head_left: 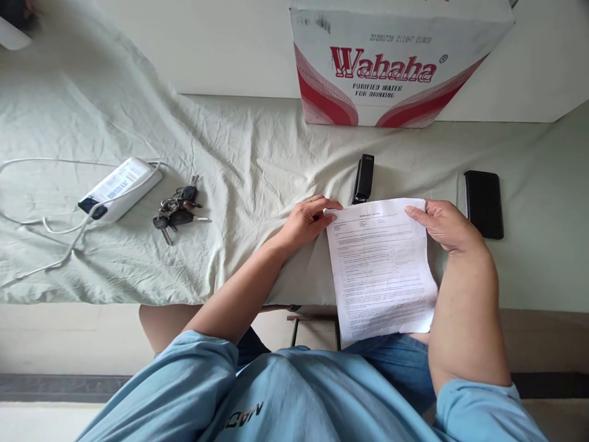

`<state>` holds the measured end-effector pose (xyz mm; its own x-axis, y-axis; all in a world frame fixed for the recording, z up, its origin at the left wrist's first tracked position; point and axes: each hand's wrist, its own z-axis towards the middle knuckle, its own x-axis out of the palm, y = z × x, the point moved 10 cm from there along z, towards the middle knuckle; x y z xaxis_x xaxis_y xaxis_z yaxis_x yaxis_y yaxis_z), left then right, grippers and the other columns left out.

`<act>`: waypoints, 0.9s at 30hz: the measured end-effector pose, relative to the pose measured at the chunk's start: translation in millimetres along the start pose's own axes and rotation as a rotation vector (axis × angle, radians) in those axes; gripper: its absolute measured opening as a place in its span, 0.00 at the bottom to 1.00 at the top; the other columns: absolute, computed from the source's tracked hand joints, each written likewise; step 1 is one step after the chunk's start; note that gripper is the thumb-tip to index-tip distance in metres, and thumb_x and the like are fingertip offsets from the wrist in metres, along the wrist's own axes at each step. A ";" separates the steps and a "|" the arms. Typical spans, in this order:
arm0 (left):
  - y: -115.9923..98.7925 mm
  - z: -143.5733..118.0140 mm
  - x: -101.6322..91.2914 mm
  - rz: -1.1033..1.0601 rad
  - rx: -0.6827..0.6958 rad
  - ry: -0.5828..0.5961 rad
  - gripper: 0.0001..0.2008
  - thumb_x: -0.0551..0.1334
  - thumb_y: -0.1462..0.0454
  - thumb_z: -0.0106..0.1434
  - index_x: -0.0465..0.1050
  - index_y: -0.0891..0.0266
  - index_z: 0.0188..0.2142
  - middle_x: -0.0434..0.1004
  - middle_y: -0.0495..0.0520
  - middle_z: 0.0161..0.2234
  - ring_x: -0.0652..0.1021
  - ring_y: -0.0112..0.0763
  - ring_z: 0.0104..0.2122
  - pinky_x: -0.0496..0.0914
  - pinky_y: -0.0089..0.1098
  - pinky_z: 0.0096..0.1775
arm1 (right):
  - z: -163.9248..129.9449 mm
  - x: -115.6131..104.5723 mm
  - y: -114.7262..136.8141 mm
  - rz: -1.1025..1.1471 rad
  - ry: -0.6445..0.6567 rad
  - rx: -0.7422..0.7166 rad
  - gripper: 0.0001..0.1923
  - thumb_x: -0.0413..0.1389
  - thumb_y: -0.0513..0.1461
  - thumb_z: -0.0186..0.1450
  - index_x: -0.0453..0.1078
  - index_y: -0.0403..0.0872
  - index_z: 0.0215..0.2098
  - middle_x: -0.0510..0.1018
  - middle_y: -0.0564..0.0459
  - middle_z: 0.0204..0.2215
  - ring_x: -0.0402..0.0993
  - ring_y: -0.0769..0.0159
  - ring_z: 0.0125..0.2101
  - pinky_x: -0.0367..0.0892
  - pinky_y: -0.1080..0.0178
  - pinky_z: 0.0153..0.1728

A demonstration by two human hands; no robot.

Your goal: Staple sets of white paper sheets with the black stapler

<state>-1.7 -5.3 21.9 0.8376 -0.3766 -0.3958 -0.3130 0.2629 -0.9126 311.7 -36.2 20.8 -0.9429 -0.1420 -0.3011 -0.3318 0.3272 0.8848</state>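
I see both hands pinching the printed sheet (381,270): left hand (307,222) and right hand (444,226) at its top corners, black stapler (363,178) just beyond.

A pale green sheet (239,159) is lying rumpled over the bed, its creases running out toward the upper left, and its front edge is hanging straight above a cream-coloured bed side (69,337). Behind the bed, a plain off-white wall (207,43) is taking soft, even daylight, with no hard shadows falling anywhere. Below, a light floor (41,423) is showing at the bottom left, with a dark grey strip (59,387) running along it. Under the bed's edge, thin dark metal legs (294,331) of some piece of furniture are peeking out.
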 end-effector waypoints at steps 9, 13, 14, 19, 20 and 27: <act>3.4 2.9 8.2 0.113 -0.013 0.052 0.19 0.69 0.57 0.73 0.89 0.61 0.57 0.89 0.55 0.46 0.78 0.28 0.31 0.76 0.34 0.42 | -5.7 -0.5 5.8 -0.015 0.012 0.047 0.29 0.80 0.69 0.59 0.91 0.58 0.39 0.96 0.51 0.41 0.93 0.47 0.45 0.88 0.43 0.60; -1.6 -0.7 6.2 0.085 0.057 0.023 0.25 0.66 0.60 0.75 0.86 0.60 0.68 0.89 0.58 0.53 0.78 0.25 0.30 0.78 0.33 0.41 | -4.6 -2.5 3.6 -0.031 0.002 0.063 0.31 0.79 0.71 0.57 0.90 0.57 0.39 0.95 0.51 0.41 0.93 0.46 0.46 0.87 0.43 0.60; -3.8 -1.4 6.6 0.101 0.080 0.028 0.23 0.65 0.60 0.76 0.88 0.60 0.65 0.89 0.58 0.52 0.79 0.26 0.31 0.78 0.33 0.42 | -3.8 -2.7 2.8 -0.029 0.000 0.064 0.31 0.79 0.71 0.57 0.90 0.57 0.39 0.95 0.51 0.41 0.93 0.47 0.46 0.87 0.43 0.60; -2.6 -0.1 8.7 0.179 0.036 0.041 0.18 0.66 0.61 0.75 0.91 0.61 0.58 0.88 0.57 0.48 0.81 0.28 0.32 0.79 0.35 0.45 | -0.6 -2.9 1.6 -0.025 0.002 0.043 0.31 0.80 0.70 0.58 0.90 0.56 0.39 0.94 0.51 0.38 0.92 0.48 0.42 0.89 0.45 0.52; -0.9 0.6 9.4 0.183 0.012 0.042 0.18 0.66 0.61 0.75 0.91 0.61 0.59 0.88 0.56 0.48 0.81 0.28 0.32 0.79 0.35 0.45 | -0.6 -3.7 2.0 -0.031 0.002 0.037 0.31 0.80 0.70 0.58 0.90 0.56 0.39 0.94 0.51 0.38 0.93 0.48 0.42 0.89 0.46 0.51; 5.6 5.1 10.4 0.185 -0.069 0.037 0.14 0.69 0.61 0.72 0.90 0.60 0.54 0.88 0.54 0.47 0.80 0.29 0.33 0.80 0.36 0.48 | -5.7 -6.2 5.6 -0.042 0.033 0.011 0.29 0.81 0.67 0.59 0.90 0.55 0.38 0.94 0.50 0.36 0.92 0.49 0.41 0.89 0.51 0.45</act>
<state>7.6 -3.2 13.3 0.7464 -0.3600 -0.5597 -0.4910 0.2699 -0.8283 315.9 -38.8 29.6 -0.9268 -0.1865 -0.3261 -0.3717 0.3304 0.8676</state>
